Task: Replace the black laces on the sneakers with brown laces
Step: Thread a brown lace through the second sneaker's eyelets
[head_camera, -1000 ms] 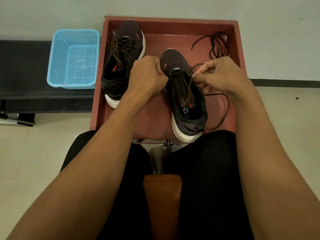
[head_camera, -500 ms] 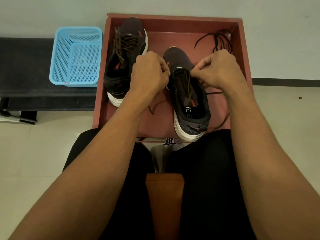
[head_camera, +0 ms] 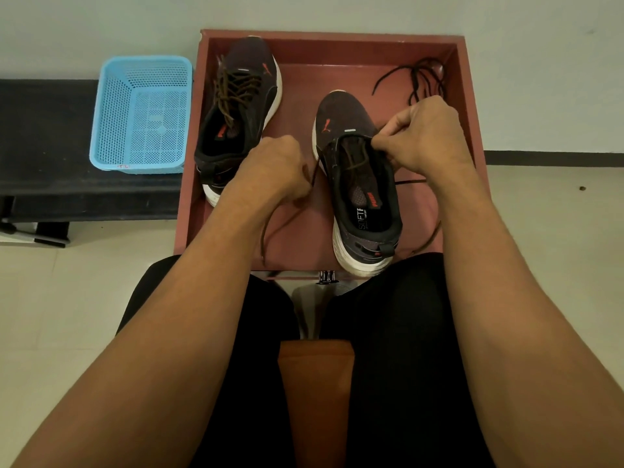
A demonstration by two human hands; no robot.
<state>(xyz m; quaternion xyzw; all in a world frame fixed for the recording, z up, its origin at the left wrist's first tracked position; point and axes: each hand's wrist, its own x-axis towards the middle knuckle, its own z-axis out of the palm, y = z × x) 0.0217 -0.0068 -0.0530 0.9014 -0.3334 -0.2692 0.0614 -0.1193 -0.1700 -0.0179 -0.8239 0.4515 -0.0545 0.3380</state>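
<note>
Brown lacing (head_camera: 236, 91) is filling the first sneaker (head_camera: 256, 62) at the tray's (head_camera: 337, 49) far-left corner; black laces (head_camera: 422, 79) are lying far-right. The left grip (head_camera: 273, 167) is clenching the brown lace (head_camera: 282, 219), the right grip (head_camera: 425, 136) pinching it at the second sneaker's (head_camera: 368, 211) eyelets, apparently half-threaded.

Perforated plastic basket (head_camera: 141, 113) — matt knit-cloth sneaker (head_camera: 358, 184).

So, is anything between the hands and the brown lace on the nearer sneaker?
Nothing visible. The left hand grips the brown lace beside the nearer sneaker; the right hand pinches it at the eyelets. The black laces lie apart.
</note>
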